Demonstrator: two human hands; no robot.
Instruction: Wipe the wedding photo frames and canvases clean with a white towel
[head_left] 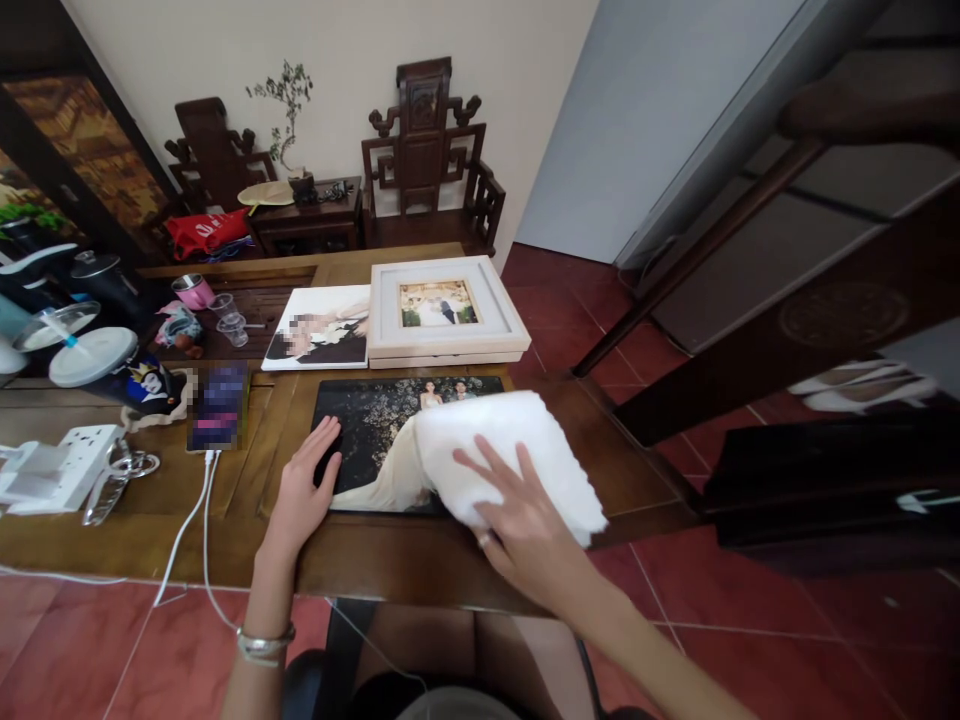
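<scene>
A dark wedding photo album lies flat on the wooden table, its cover showing a couple and a long pale gown. My left hand rests on the album's left edge with the fingers stretched out. Under my right hand a white cloth or paper towel is spread over the album's right part and hangs past its edge. The fingers of that hand are spread and press flat on the white sheet. The lower right of the cover is hidden beneath it.
Behind the album sit a framed photo box and a white photo print. To the left are a charging phone, a power strip, a clear hair claw and a lidded cup. A wooden chair stands right.
</scene>
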